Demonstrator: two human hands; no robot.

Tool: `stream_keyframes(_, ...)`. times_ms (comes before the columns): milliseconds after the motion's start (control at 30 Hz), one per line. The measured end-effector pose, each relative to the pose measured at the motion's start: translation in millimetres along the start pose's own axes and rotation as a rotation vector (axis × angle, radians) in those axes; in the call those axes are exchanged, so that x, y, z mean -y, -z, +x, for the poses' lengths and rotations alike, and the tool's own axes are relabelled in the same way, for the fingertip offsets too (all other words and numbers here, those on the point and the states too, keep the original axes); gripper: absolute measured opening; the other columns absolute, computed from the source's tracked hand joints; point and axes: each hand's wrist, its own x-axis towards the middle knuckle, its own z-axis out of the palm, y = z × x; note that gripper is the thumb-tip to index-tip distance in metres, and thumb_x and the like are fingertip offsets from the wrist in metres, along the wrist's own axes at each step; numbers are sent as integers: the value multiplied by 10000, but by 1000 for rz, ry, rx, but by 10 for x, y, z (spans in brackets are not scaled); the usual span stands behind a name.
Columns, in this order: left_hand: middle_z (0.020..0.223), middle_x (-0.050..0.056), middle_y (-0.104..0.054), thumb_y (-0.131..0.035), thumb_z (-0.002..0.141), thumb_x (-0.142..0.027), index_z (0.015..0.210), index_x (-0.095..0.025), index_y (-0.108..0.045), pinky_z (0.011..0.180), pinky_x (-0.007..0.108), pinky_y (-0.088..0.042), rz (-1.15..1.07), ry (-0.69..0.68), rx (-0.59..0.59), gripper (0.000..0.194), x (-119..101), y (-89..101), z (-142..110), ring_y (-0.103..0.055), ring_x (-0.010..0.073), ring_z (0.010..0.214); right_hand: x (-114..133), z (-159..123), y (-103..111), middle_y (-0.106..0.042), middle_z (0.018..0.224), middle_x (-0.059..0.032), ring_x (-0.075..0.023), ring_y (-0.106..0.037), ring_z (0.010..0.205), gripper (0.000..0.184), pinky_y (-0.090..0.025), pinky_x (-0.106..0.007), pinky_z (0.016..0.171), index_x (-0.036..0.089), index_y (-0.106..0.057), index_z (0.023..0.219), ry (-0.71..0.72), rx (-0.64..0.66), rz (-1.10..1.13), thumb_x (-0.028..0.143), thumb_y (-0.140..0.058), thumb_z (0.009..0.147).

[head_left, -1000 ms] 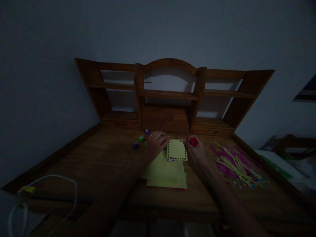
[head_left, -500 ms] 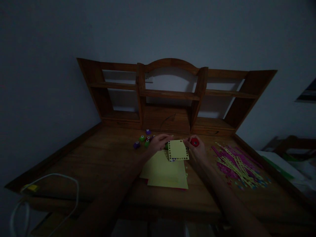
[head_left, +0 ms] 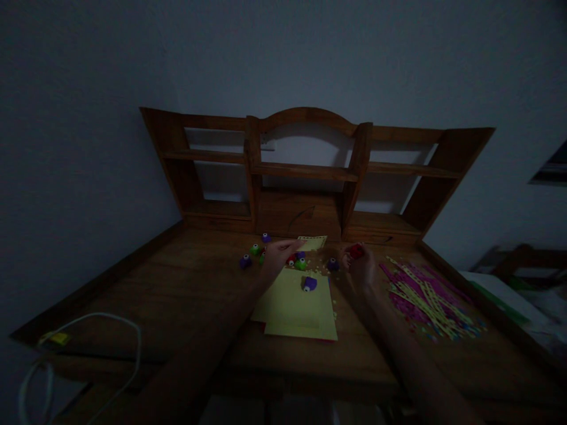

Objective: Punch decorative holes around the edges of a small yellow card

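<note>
My left hand (head_left: 280,255) pinches the left edge of a small yellow paper card (head_left: 313,243) with punched holes along its border; the card is tilted nearly edge-on above the desk. Off to its right, my right hand (head_left: 362,268) is closed around a red craft hole punch (head_left: 355,251), apart from the card. Below both hands lies a stack of yellow paper sheets (head_left: 295,310), with red showing under its edge. On that stack rests a purple craft punch (head_left: 310,284). Behind it, a green punch (head_left: 300,264) and a dark purple punch (head_left: 333,264) sit on the desk.
More small punches, among them a purple one (head_left: 245,260), stand left of my left hand. A heap of pink and yellow punched paper strips (head_left: 427,295) with scattered bits covers the right side. A wooden shelf unit (head_left: 305,168) rises behind; a white cable (head_left: 104,314) lies front left.
The card has come away from my right hand and tipped flatter, held only by my left. My right hand, with the red punch, has moved slightly right. The purple punch on the sheets is uncovered.
</note>
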Motion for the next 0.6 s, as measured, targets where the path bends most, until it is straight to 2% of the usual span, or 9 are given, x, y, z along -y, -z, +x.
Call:
stream_keyframes(67,1046,100,-700,-710,734,-326,1000,-145,-697,916,428,-496,7,-21,-5,323,64,17,22,-653,243,964,-73,18,20,-528,578,12,-113,-387,389,370,-281,-252,357,242,-479,670,-97,28,55,598,-538,748)
stream_keyframes(167,1242,132,-597,-739,705,-252,1220,-168,-566,884,432,-522,-114,-18,-21,550,165,34,59,-648,243,983,-122,-1,0,-500,581,32,-88,-325,383,318,-222,-222,342,234,-517,713,-235,35,183,523,-650,708)
stream_keyframes(233,1296,142,-552,-746,702,-241,1280,-171,-505,902,425,-518,-178,10,-39,630,210,46,77,-635,247,1018,-104,-21,-18,-506,609,29,-84,-316,393,294,-213,-218,342,229,-571,778,-291,85,243,498,-667,712)
stream_keyframes(400,1150,132,-652,-641,805,-319,1109,-120,-626,954,411,-485,-188,98,120,364,269,83,78,-622,236,1047,6,-47,-32,-586,704,-19,-98,-404,444,339,-336,-236,377,200,-656,879,-361,209,335,521,-601,784)
stream_keyframes(533,1182,142,-628,-545,861,-269,1067,-114,-646,921,375,-503,-39,27,120,278,330,105,64,-585,226,1104,22,-54,-39,-649,804,-45,-126,-511,522,264,-445,-244,427,195,-668,854,-405,165,376,439,-675,753)
stream_keyframes(600,1218,153,-601,-574,830,-225,1064,-113,-653,910,360,-508,9,-1,101,271,325,124,44,-575,243,1113,0,-48,-37,-659,805,-25,-127,-548,562,218,-483,-223,461,206,-662,857,-400,114,413,364,-726,722)
